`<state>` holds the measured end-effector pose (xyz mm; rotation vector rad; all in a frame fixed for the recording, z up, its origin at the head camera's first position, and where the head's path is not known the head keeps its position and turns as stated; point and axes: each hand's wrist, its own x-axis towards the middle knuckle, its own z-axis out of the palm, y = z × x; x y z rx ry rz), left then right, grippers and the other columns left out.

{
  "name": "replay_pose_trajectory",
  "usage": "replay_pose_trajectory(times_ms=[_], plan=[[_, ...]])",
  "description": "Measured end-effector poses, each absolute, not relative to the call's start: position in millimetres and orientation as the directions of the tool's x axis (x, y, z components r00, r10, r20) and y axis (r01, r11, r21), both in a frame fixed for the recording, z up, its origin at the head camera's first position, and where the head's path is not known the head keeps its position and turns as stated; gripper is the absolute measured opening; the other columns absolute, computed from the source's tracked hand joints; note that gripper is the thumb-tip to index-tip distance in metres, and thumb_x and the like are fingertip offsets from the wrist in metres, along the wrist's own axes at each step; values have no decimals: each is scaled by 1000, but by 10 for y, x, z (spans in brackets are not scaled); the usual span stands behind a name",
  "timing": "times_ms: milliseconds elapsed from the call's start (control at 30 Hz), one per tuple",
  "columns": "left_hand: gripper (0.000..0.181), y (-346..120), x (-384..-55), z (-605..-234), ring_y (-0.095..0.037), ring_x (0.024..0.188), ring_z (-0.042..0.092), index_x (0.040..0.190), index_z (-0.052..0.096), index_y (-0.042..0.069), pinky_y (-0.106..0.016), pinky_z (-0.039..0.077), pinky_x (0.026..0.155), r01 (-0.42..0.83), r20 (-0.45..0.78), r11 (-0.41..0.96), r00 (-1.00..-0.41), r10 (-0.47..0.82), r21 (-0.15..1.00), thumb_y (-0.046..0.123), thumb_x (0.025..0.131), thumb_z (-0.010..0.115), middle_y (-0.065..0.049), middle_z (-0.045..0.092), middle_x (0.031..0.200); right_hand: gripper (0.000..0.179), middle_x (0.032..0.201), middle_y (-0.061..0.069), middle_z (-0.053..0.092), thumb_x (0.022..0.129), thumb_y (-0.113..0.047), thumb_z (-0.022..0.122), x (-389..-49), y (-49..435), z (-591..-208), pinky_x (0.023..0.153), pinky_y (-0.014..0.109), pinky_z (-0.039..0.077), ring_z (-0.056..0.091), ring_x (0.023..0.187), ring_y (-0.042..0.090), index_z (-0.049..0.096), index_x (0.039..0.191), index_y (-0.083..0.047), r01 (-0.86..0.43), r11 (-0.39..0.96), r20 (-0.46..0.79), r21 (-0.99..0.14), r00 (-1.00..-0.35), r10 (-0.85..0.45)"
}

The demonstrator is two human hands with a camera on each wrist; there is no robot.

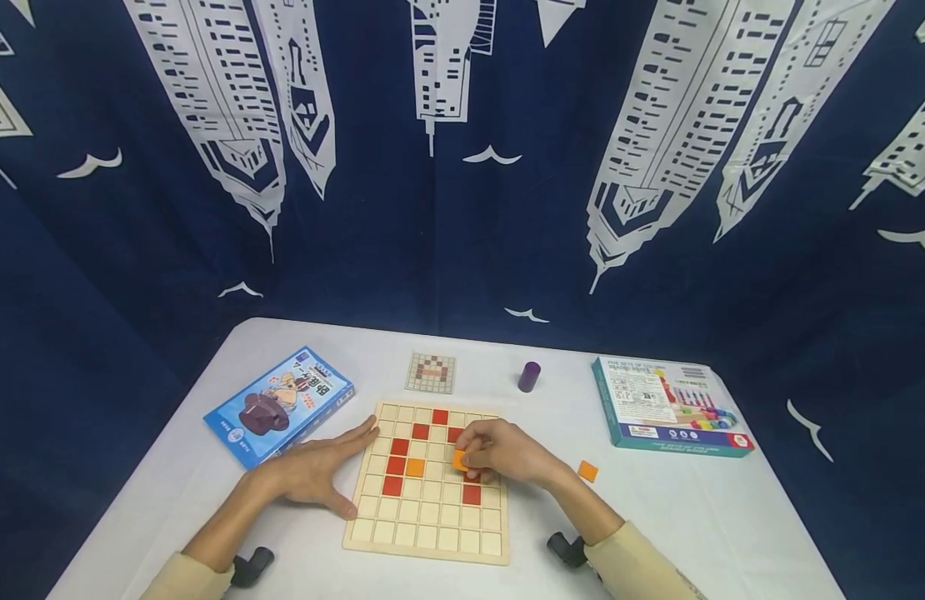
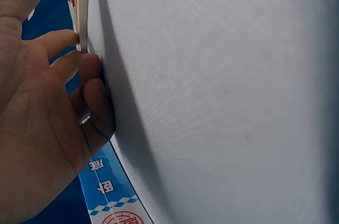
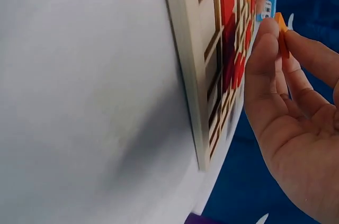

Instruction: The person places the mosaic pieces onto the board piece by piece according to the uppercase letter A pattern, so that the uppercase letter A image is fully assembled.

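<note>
A square wooden grid board (image 1: 404,533) lies on the white table, with several red tiles (image 1: 398,447) and one orange tile (image 1: 415,467) set in its cells. My right hand (image 1: 507,452) pinches another orange tile (image 3: 283,36) between thumb and fingers, over the right part of the board. In the right wrist view that tile stands on edge, above the board's surface. My left hand (image 1: 312,472) rests at the board's left edge with fingers spread, the thumb and fingertips touching the rim. The left wrist view shows its palm (image 2: 37,113) and several fingers beside the board's edge.
A loose orange tile (image 1: 587,472) lies right of the board. Behind the board are a small pattern card (image 1: 431,372) and a purple cylinder (image 1: 529,377). A blue game box (image 1: 279,405) is at left, a teal-sided box (image 1: 671,406) at right.
</note>
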<state>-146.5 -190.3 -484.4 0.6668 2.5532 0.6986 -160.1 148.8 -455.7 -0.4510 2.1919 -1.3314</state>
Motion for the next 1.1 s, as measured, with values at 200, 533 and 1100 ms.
replay_pose_trajectory(times_ms=[200,533,1100], plan=[[123,-1898,-1460,-4831,-35,151,26,160,29,21,-63,31,115,330,-262,761,-800,539,559,57,60,90,0,14,169,9,83,14,70,93,-2,68,-1608,1304,-4593,67,38,61,71,71,25,70,100,-6,-35,485,-279,-874,-781,-559],[122,-1909,-1457,-4819,-35,151,26,160,29,18,-62,32,114,348,-250,749,-792,556,563,56,62,90,-2,14,169,7,72,6,69,90,-2,71,-1603,1065,-4647,54,26,55,70,59,20,70,94,-8,-162,597,-245,-786,-804,-541],[122,-1902,-1448,-4787,-37,151,26,161,28,18,-63,32,114,348,-258,751,-788,559,561,55,62,90,-3,13,170,11,65,-10,58,85,-14,80,-1603,1014,-4652,59,22,43,51,59,5,72,93,-17,-365,713,-137,-599,-830,-540]])
